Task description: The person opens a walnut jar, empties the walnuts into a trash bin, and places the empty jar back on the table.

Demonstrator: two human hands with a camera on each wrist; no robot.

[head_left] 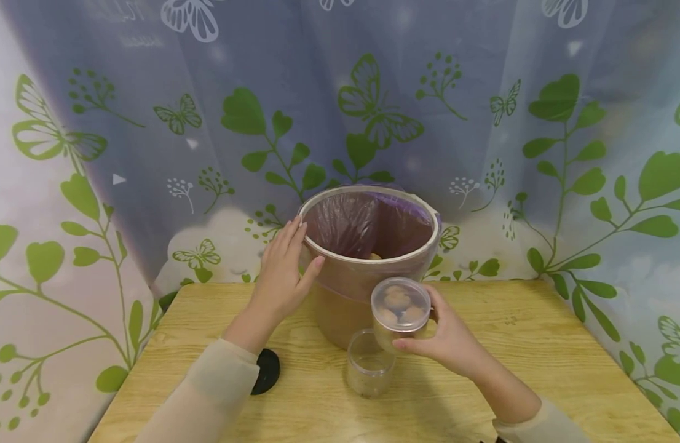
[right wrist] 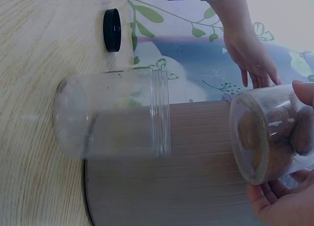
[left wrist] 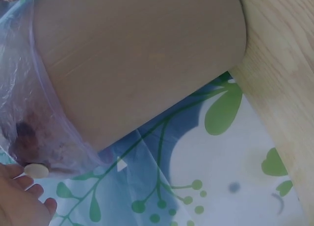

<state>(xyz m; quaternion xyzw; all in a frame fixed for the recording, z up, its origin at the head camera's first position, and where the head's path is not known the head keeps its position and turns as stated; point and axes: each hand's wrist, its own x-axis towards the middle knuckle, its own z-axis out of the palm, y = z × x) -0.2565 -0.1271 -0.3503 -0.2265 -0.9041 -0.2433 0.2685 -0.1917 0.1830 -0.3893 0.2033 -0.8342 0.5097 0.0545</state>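
Note:
A tan waste bin (head_left: pixel 337 307) with a pale rim and a purple plastic liner (head_left: pixel 345 221) stands upright on the table. My left hand (head_left: pixel 281 264) rests against the left side of its rim, fingers extended. In my right hand (head_left: pixel 447 335) is a clear jar (head_left: pixel 399 317) of round brown pieces, gripped around its side in front of the bin. The right wrist view shows this jar (right wrist: pixel 272 133) from its base. Below it, an uncovered clear jar (head_left: pixel 370 369) stands on the table; I see no contents in it.
A black round lid (head_left: pixel 267 371) lies on the wooden table (head_left: pixel 511 344) near my left sleeve. Behind the table hangs a cloth (head_left: pixel 284 80) printed with leaves and butterflies. Something small and yellowish (head_left: pixel 375 256) shows inside the bin.

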